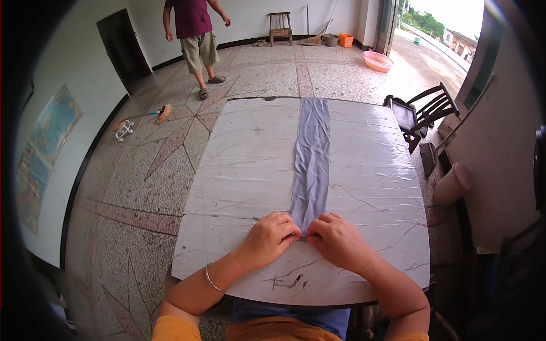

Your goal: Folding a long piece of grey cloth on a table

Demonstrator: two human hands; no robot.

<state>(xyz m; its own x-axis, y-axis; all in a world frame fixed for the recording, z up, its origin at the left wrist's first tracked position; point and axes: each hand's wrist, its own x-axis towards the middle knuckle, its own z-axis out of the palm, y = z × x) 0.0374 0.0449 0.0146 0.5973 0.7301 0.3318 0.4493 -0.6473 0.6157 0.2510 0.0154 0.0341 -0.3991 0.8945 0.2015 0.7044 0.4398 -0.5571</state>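
A long, wrinkled strip of grey-blue cloth lies down the middle of the table, from its far edge toward me. Both my hands pinch the near end of the strip. My left hand has its fingers closed at the left corner, and a thin bracelet circles that wrist. Just beside it, my right hand is closed on the right side of the same end. The fingertips nearly meet, and they hide the cloth's edge.
A person stands on the floor at the far left. Dark chairs stand off the table's right side, near a pale bin. A pink basin sits by the doorway, and a wooden chair by the back wall.
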